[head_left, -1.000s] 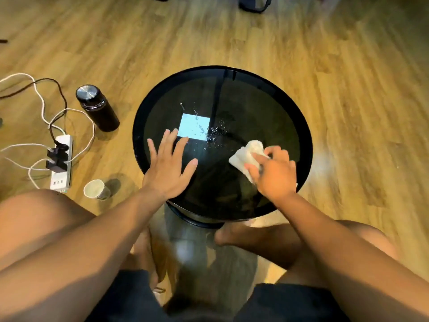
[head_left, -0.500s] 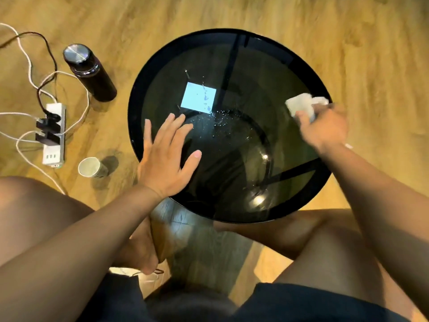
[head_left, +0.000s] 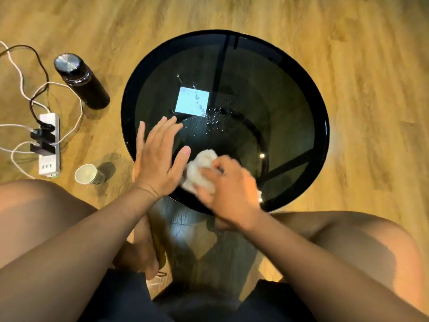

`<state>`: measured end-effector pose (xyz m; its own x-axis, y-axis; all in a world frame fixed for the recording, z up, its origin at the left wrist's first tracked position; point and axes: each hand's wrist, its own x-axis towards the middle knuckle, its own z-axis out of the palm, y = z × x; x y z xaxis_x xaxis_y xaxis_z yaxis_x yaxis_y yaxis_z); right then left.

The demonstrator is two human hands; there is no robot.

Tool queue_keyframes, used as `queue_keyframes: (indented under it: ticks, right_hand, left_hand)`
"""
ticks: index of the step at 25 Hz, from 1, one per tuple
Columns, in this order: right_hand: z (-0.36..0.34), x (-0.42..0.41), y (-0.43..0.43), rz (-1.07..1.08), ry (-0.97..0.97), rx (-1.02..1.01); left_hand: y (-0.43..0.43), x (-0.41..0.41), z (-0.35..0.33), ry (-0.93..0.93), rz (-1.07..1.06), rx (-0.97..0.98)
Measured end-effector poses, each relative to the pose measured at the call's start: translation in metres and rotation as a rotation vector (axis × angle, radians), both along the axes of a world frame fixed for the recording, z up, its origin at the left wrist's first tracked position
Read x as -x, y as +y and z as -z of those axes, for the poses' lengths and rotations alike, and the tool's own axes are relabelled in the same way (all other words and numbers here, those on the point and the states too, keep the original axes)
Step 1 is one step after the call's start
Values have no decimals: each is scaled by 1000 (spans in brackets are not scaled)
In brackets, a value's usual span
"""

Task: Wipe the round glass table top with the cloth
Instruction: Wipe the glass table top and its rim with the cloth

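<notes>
A round dark glass table top (head_left: 287, 94) with a black rim fills the middle of the view. Water droplets (head_left: 213, 117) glisten near its centre, beside a bright square reflection. My right hand (head_left: 229, 189) presses a crumpled white cloth (head_left: 199, 170) onto the near part of the glass. My left hand (head_left: 160, 159) lies flat on the near-left part of the glass, fingers spread, its thumb touching the cloth.
On the wooden floor to the left stand a black flask with a metal lid (head_left: 81, 80), a white power strip with plugs and cables (head_left: 47, 145) and a small paper cup on its side (head_left: 88, 175). My bare knees flank the table's near edge.
My right hand has swept the cloth from the table's right rim back to the near part, beside my left hand. The left hand has stayed flat on the glass.
</notes>
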<state>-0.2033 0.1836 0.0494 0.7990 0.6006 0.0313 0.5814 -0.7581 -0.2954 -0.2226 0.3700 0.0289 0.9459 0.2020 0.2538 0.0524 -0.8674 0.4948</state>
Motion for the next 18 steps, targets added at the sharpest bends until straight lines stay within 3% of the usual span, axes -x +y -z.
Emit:
queue_keyframes:
  ticks: [3,8,10,13,18]
  right_hand:
    - [0,-75,-39,227,-33,29]
    - [-10,-226,-115,506,-111,299]
    - [-14,-252,-126,595,-120,312]
    - [-12,-234,-114,608,-55,232]
    - [-15,-98,-59,377,-52,161]
  left_hand:
    - [0,-1,2,22,-28,-17]
    - [1,-1,2,41,-17,9]
    - [1,-2,2,46,-22,3]
    - [0,-2,1,51,-22,15]
    - [0,-3,0,37,-19,6]
